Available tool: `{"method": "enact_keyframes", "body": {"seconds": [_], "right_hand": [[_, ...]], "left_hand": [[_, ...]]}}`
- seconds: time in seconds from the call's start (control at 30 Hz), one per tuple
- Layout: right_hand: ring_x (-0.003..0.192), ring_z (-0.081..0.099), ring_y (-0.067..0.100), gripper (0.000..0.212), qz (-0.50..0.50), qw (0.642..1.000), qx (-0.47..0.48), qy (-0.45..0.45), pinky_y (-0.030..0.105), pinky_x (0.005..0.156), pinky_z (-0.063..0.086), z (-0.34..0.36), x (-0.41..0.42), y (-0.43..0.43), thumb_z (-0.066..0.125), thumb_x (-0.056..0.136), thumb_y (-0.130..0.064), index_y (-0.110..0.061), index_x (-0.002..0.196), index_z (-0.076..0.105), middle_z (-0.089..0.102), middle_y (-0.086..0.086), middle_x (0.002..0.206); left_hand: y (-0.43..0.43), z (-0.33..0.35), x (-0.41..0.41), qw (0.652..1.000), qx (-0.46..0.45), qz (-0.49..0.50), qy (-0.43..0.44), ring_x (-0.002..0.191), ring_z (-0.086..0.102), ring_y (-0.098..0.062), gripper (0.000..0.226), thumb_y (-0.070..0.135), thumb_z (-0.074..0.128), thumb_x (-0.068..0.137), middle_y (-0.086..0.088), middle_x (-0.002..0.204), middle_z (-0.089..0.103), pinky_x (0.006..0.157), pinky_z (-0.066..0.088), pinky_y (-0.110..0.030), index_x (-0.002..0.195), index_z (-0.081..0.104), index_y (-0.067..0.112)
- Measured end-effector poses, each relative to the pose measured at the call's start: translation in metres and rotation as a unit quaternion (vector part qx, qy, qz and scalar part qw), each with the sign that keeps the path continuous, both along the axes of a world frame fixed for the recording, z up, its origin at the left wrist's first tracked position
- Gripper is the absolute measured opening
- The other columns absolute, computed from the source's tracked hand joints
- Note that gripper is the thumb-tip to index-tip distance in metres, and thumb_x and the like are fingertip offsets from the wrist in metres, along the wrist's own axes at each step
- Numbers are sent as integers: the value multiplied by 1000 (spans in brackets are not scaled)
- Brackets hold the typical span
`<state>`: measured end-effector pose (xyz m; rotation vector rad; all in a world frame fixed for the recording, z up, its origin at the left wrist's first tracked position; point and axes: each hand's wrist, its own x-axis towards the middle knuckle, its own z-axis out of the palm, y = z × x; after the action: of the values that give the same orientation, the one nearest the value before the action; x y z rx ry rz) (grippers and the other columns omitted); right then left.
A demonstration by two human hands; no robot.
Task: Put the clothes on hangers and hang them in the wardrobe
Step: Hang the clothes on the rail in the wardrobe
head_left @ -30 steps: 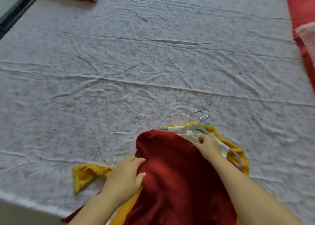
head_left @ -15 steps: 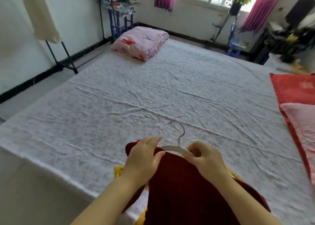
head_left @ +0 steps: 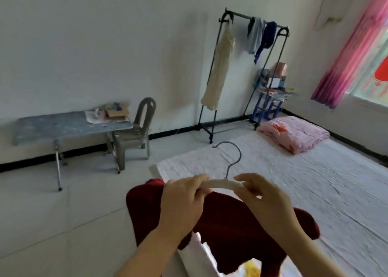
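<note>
Red sweater (head_left: 231, 230) looks pretty much on the white hanger (head_left: 222, 184), held up over the bed's (head_left: 325, 192) near corner. Left hand (head_left: 182, 201) and right hand (head_left: 262, 201) both have fingers (head_left: 199, 179) curled round the hanger's shoulders. Not hung yet: the rack (head_left: 239, 15) stands well off by the wall, and something yellow (head_left: 251, 268) waits underneath.

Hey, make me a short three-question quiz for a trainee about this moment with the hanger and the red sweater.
1. True or false: the left hand and the right hand both hold the white hanger.
2. Which garment is on that hanger? A) yellow top B) dark red sweater C) blue jeans
3. Fill in: the cream garment hangs from the black clothes ___ by the wall.
Key: 1 true; 2 B; 3 rack.
</note>
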<state>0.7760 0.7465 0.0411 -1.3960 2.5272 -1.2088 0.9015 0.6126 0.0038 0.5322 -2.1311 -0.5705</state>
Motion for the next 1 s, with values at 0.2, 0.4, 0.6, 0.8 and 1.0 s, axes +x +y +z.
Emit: {"method": "enact_keyframes", "body": {"seconds": [0.2, 0.4, 0.6, 0.8, 1.0], "right_hand": [[71, 57, 2, 41, 137, 981, -17, 137, 6, 63, 39, -4, 44, -130, 69, 82, -13, -33, 117, 61, 62, -15, 91], [65, 55, 3, 49, 303, 934, -75, 174, 9, 50, 41, 4, 97, -274, 69, 82, -15, -35, 125, 54, 56, -17, 88], [70, 53, -6, 52, 465, 847, -156, 207, 7, 55, 45, 26, 169, -398, 74, 76, -12, -23, 124, 59, 65, -9, 90], [60, 61, 9, 53, 561, 776, -204, 204, 25, 44, 51, 35, 269, -491, 76, 72, -4, -24, 119, 61, 64, -7, 80], [55, 62, 13, 54, 587, 752, -212, 212, 24, 40, 48, 38, 377, -579, 79, 68, -6, -30, 112, 58, 65, -7, 77]], "left_hand": [[-102, 25, 87, 987, -24, 161, -8, 62, 64, -6, 31, 17, 80, 69, 11, 74, 71, 68, 50, -32, 99, 71, 21], [-191, 41, 165, 953, -36, 299, -19, 72, 69, -11, 34, 12, 79, 70, 4, 86, 73, 68, 57, -31, 103, 71, 18], [-254, 56, 248, 891, -2, 454, -28, 77, 65, -9, 32, 16, 73, 77, 5, 89, 71, 72, 50, -22, 109, 68, 20], [-298, 48, 334, 824, 6, 566, -5, 88, 55, 5, 37, 15, 69, 82, 9, 97, 67, 80, 36, -5, 118, 62, 19], [-364, 33, 430, 782, -12, 623, -11, 103, 51, 0, 42, 18, 68, 82, 6, 113, 63, 90, 34, -13, 123, 58, 16]]}}
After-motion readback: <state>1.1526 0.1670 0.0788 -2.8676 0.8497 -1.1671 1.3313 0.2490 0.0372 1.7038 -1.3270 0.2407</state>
